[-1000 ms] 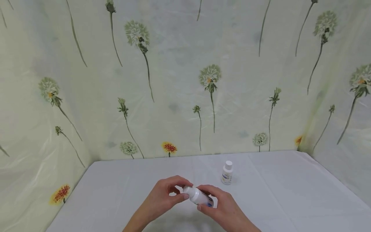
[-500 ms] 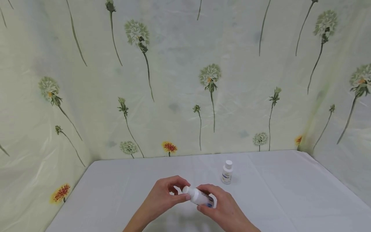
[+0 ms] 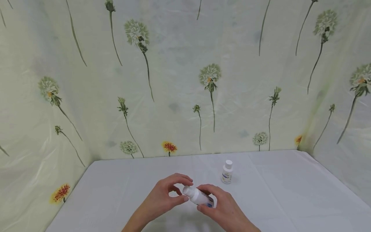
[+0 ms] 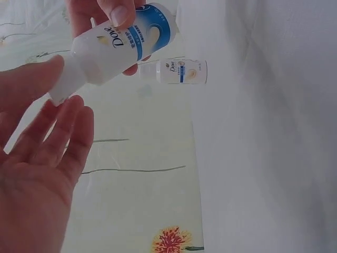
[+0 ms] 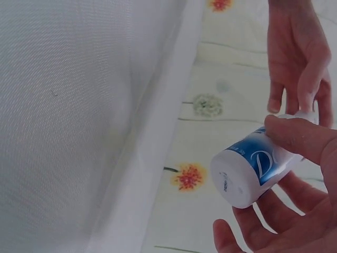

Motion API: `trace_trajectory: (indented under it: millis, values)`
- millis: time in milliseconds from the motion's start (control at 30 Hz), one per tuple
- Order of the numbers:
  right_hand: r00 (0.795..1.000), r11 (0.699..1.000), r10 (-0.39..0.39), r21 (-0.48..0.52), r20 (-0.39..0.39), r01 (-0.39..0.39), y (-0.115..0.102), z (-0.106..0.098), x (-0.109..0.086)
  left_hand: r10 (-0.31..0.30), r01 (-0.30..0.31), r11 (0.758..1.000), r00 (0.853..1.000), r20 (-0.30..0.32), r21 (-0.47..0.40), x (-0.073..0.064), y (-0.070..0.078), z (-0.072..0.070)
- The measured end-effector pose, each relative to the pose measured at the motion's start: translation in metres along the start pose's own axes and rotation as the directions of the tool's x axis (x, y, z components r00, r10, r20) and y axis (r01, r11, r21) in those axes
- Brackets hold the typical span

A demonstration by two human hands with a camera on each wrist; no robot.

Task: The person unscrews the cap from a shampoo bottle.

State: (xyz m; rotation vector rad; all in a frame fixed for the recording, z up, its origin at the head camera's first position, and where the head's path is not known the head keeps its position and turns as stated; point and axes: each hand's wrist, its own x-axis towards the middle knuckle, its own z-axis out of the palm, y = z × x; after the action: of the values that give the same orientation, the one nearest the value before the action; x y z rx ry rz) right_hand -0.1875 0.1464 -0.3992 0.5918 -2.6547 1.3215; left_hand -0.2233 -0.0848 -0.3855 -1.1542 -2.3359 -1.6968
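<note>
Backdrop (image 3: 174, 67): pale sheeting with printed dandelions and a few orange flowers stands behind the table and at the 2 sides.
Tabletop (image 3: 139, 175): we work over a smooth white cover.
Held bottle (image 3: 199, 196): 1 white bottle with a blue Dove label, tilted above the tabletop near its front, cap (image 4: 67, 81) end toward our left.
Right hand (image 3: 221, 203): we grip the bottle's body, thumb on 1 side, fingers on the other.
Left hand (image 3: 163, 195): we curl thumb and fingers loosely round the cap; how firmly they press, we cannot tell.
Standing bottle (image 3: 227, 174): 1 similar capped bottle, upright farther back, touched by neither hand.
Cap work: we judge the step to be turning the cap, which way unclear. We should keep the right grip steady, twist in short turns along the bottle's axis, and avoid squeezing the body, lest any contents spill.
</note>
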Motion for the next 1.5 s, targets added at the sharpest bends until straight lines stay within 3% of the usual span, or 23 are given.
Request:
trace_trajectory:
  millis: [300,833,1333,1500]
  values:
    - [1.000,1.000,0.018,0.015,0.013,-0.018,-0.0001,0.0003,0.0010,0.015,-0.014,1.000,1.000,0.026,-0.026,0.0009,0.0012,-0.0010]
    - [0.999,1.000,-0.028,0.010,-0.015,0.029,0.0008,0.0018,-0.0003,-0.141,0.141,0.990,0.989,-0.046,-0.001,0.0020,0.0018,0.0008]
    - [1.000,1.000,-0.010,0.016,0.023,0.009,-0.0001,0.0013,0.0004,-0.144,0.144,0.990,0.989,-0.023,0.006,-0.0008,-0.0028,0.0010]
    - [1.000,1.000,0.002,0.011,0.017,-0.002,0.0007,0.0020,0.0007,-0.118,0.119,0.993,0.993,-0.017,0.013,-0.0005,-0.0016,-0.0006]
